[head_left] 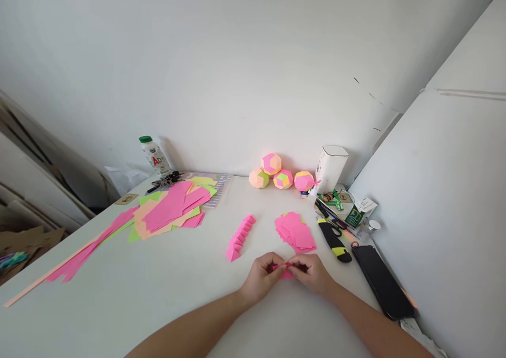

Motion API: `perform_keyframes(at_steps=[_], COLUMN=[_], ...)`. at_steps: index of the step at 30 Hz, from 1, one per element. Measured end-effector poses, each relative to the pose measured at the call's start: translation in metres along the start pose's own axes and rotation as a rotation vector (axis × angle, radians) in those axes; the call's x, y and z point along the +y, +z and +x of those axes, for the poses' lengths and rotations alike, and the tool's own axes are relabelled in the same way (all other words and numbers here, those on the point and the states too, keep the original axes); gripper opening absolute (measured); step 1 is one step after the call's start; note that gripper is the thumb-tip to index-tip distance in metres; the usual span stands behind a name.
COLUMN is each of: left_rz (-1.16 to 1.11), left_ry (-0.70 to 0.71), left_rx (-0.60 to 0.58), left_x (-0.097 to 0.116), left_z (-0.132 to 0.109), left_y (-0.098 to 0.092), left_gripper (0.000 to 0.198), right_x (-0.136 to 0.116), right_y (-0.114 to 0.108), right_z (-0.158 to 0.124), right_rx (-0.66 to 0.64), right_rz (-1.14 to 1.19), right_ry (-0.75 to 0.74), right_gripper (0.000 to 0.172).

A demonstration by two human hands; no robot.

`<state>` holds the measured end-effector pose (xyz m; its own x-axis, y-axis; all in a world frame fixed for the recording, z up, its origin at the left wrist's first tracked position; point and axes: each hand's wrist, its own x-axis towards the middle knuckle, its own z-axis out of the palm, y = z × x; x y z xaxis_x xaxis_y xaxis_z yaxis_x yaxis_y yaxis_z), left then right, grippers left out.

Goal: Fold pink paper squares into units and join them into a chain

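Between my two hands, close to the white table top, is a small piece of pink paper [287,274]. My left hand [262,277] pinches its left side between thumb and fingers, while my right hand [311,273] pinches the right side. The fingertips nearly meet and cover much of the paper, so its folds are partly hidden. Just beyond my hands lies a loose pile of pink paper pieces [295,232], with a little green showing at its far edge. To the left of that pile, a slanting row of folded pink paper units [240,238] rests on the table.
Several multicoloured paper balls [271,164] sit by the wall, beside a white container [331,168]. On the right are a yellow-black utility knife [334,241] and a black phone [382,281]. Coloured paper sheets [168,210], long strips [95,246] and a bottle [154,155] occupy the left.
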<state>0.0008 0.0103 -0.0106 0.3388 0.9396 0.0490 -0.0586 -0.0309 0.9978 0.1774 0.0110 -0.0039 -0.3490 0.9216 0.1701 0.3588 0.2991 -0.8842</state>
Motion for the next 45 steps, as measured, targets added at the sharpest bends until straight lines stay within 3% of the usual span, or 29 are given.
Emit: perform_keyframes(at_steps=[12, 24, 45], left_rz=[0.025, 0.009, 0.192], left_ry=[-0.036, -0.078, 0.038], left_rx=[0.011, 0.007, -0.018], left_x=[0.000, -0.002, -0.007], left_z=[0.000, 0.000, 0.001], left_y=[-0.001, 0.000, -0.004], left_gripper=[0.025, 0.024, 0.012], right_x=[0.000, 0.005, 0.004], right_y=[0.000, 0.001, 0.001], right_z=[0.000, 0.000, 0.001], right_rx=[-0.016, -0.035, -0.051], right_rz=[-0.035, -0.173, -0.201], right_ry=[-0.047, -0.194, -0.226], right_gripper=[0.023, 0.033, 0.027])
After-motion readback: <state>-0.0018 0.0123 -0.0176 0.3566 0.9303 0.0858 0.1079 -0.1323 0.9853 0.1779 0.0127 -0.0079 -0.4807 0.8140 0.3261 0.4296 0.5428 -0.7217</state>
